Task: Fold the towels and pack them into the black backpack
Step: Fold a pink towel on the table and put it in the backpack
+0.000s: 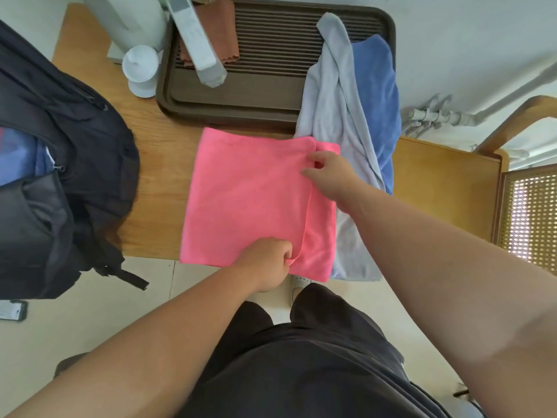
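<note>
A pink towel point(247, 197) lies folded over on the wooden table point(156, 176), its upper layer ending just short of the right edge. My left hand point(268, 263) pinches the near corner of that upper layer. My right hand point(330, 173) pinches its far corner. A pale grey towel point(334, 104) and a blue towel point(376, 95) lie crumpled to the right of the pink one. The black backpack point(69, 182) stands open at the table's left end, with blue fabric showing inside.
A dark brown slatted tray point(271, 95) sits at the back of the table, holding a brown cloth point(220, 31) and a white bar-shaped object point(199, 40). A white cup point(140, 70) stands left of the tray. A wooden chair point(452, 182) is at right; a phone point(12, 310) lies on the floor.
</note>
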The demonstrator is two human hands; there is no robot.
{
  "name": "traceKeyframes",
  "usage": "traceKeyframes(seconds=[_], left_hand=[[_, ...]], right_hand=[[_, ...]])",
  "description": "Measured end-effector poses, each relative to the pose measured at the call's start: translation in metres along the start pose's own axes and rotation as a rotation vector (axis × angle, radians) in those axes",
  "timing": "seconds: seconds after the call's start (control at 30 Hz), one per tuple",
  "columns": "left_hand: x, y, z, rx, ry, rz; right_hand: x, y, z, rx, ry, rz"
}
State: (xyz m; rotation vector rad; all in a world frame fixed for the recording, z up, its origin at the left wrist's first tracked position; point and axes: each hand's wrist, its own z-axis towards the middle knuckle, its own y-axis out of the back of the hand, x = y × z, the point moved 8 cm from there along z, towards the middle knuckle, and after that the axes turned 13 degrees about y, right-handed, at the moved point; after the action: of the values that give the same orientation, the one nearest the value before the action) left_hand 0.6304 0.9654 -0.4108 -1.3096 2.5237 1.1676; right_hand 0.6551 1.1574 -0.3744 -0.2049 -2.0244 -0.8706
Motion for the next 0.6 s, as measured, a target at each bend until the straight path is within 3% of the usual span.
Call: traceKeyframes(seconds=[0.4, 0.5, 0.6], left_hand=[[-0.041, 0.055, -0.045, -0.002, -0.003, -0.315], [-0.062, 0.034, -0.034, 0.005, -0.028, -0.240], [-0.071, 0.005, -0.015, 0.040, -0.031, -0.146]], right_hand=[[0.008, 0.061, -0.016, -0.330, 0.145, 0.228], [-0.015, 0.061, -0.016, -0.267, 0.079, 0.161], [-0.036, 0.051, -0.016, -0.101, 0.022, 0.054]])
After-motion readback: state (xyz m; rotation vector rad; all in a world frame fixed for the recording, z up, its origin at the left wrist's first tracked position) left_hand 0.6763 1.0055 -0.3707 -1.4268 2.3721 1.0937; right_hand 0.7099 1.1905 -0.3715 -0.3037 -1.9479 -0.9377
